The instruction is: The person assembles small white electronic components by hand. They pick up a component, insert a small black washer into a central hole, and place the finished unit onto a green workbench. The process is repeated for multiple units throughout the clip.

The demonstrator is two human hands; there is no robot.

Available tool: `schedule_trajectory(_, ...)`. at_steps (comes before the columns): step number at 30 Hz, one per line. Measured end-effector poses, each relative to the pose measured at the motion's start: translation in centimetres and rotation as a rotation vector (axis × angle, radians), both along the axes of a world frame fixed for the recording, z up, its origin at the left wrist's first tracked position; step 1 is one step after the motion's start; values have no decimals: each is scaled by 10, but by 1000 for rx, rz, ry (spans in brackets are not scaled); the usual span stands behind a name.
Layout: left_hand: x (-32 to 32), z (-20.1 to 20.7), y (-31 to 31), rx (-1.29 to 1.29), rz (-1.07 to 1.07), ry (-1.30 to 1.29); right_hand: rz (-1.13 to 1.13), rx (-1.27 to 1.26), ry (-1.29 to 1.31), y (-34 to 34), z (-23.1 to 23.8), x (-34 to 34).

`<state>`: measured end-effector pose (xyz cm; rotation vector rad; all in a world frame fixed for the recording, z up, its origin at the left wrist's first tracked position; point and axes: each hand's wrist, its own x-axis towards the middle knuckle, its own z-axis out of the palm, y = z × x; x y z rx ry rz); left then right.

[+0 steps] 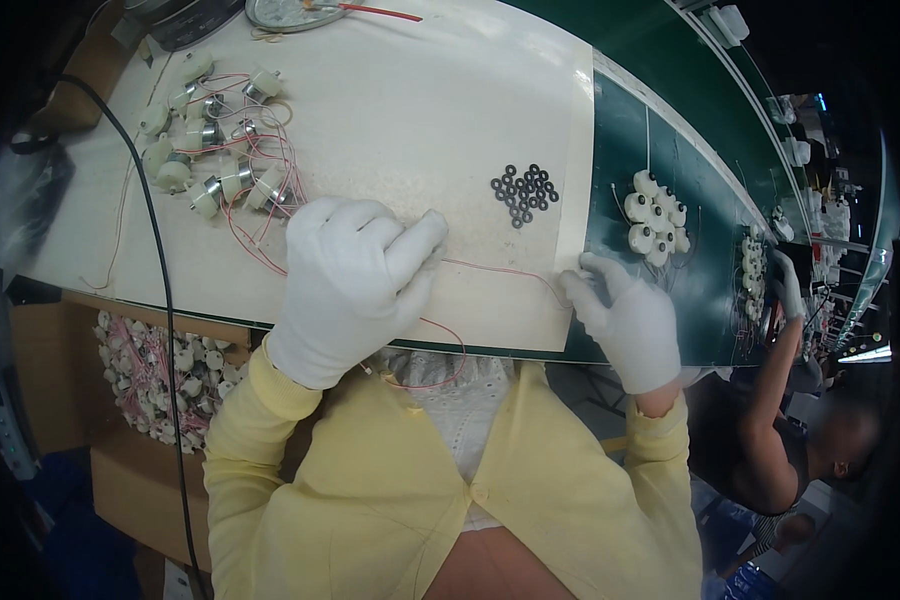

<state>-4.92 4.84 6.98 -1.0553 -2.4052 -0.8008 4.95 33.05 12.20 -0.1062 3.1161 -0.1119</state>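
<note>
My left hand (pixel 345 290), in a white glove, is closed in a loose fist above the front of the white work surface. A thin red wire (pixel 500 267) stretches from its fingertips across to my right hand (pixel 630 325), also gloved. The right thumb and fingers close on the wire's far end. Whether a larger part sits inside the left fist is hidden. Below that fist a loop of red wire (pixel 462 365) hangs past the table edge, in front of my yellow cardigan. Beyond both hands lies a cluster of small black rings (pixel 523 192).
Several small motors (pixel 205 135) with white caps and tangled wires lie at the far left. White round parts with black centres (pixel 656 215) sit on the green mat at right. A cardboard box (pixel 160 380) of wired parts stands lower left, crossed by a black cable (pixel 160 240). A co-worker (pixel 770 430) reaches in at right.
</note>
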Motion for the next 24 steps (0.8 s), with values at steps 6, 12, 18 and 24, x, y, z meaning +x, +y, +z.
schedule_trajectory(6, 1, 7, -5, 49, 9, -49, -33, -130, 152, 18, -4, -10)
schedule_trajectory(12, 0, 4, -6, 58, 55, -46, -212, -864, 153, 24, 9, 5)
schedule_trajectory(18, -1, 1, -3, 26, 58, -35, -366, -1245, 42, 19, 15, 4)
schedule_trajectory(24, -2, 2, -2, 39, 62, -21, -341, -1229, 17, 18, -1, -9)
